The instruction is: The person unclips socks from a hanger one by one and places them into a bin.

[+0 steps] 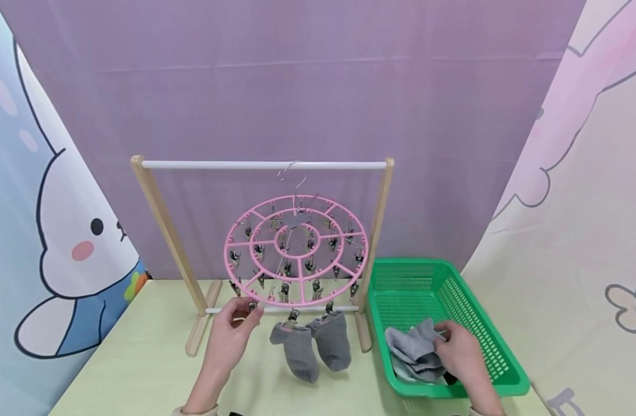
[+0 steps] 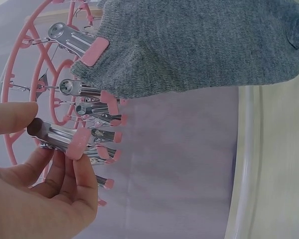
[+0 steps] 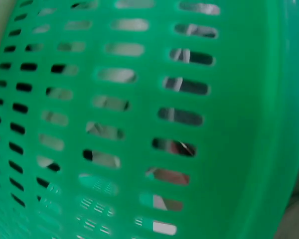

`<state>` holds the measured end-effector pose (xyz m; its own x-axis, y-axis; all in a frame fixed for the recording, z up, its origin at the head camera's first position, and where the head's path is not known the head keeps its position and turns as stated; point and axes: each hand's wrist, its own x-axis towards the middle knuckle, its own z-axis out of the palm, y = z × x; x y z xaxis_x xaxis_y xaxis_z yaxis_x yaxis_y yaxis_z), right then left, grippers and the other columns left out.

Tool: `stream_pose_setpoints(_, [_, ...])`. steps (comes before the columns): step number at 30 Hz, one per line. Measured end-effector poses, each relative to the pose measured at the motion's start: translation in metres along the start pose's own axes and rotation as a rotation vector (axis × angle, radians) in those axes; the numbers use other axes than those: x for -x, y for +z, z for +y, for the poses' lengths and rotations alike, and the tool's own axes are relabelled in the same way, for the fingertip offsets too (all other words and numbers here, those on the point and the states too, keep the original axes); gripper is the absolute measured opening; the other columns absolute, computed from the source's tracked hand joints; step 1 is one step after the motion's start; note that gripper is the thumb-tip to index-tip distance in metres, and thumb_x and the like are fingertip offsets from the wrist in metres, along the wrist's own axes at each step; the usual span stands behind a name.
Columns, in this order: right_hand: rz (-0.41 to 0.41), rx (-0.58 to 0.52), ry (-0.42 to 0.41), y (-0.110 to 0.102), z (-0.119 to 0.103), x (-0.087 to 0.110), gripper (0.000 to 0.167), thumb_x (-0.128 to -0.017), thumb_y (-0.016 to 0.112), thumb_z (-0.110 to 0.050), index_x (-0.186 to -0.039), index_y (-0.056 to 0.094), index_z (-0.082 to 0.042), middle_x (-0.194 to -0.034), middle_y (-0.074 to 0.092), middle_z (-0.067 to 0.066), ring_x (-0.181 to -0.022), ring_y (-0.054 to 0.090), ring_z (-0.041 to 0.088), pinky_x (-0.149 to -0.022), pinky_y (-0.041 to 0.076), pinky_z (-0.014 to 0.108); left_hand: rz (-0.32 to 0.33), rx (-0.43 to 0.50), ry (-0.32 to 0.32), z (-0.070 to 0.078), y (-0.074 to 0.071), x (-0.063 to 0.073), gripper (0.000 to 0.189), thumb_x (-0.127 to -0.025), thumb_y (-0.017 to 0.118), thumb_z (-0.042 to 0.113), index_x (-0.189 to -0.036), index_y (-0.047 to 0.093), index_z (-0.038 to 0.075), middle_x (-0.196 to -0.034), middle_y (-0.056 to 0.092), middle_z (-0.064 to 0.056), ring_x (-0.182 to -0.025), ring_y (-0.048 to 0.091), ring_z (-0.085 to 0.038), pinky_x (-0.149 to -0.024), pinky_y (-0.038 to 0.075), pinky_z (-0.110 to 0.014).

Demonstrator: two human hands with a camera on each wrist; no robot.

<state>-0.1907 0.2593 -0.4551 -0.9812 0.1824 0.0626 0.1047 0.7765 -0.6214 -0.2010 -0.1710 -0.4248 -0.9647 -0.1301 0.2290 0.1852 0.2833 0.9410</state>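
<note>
My left hand (image 1: 232, 332) is at the front left edge of a pink round clip hanger (image 1: 226, 249). Its thumb and fingers pinch a metal clip (image 2: 60, 137) with a pink tip, seen in the left wrist view. Two grey socks (image 1: 299, 353) hang from clips just to the right of that hand. Inside the green basket (image 1: 469, 306), my right hand (image 1: 461, 349) pinches a grey sock (image 1: 414, 346) on a small pile. The basket's slotted wall hides most of this hand in the right wrist view.
The hanger hooks over the white bar (image 1: 219, 165) of a wooden-legged rack (image 1: 167, 225). Many other metal clips dangle from its rings. The basket stands right of the rack on a pale yellow table (image 1: 141, 346). A purple cloth (image 1: 318, 104) hangs behind.
</note>
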Motion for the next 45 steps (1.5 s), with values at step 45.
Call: stream_pose_setpoints(45, [-0.022, -0.642, -0.409, 0.079, -0.141, 0.043, 0.015, -0.089, 0.077, -0.006, -0.104, 0.074, -0.006, -0.097, 0.072, 0.001, -0.087, 0.067, 0.016, -0.08, 0.058, 0.029, -0.022, 0.023, 0.03, 0.0, 0.0, -0.001, 0.025, -0.097, 0.07, 0.014, -0.119, 0.065, 0.003, -0.102, 0.065, -0.008, -0.091, 0.062, -0.015, -0.079, 0.053, -0.024])
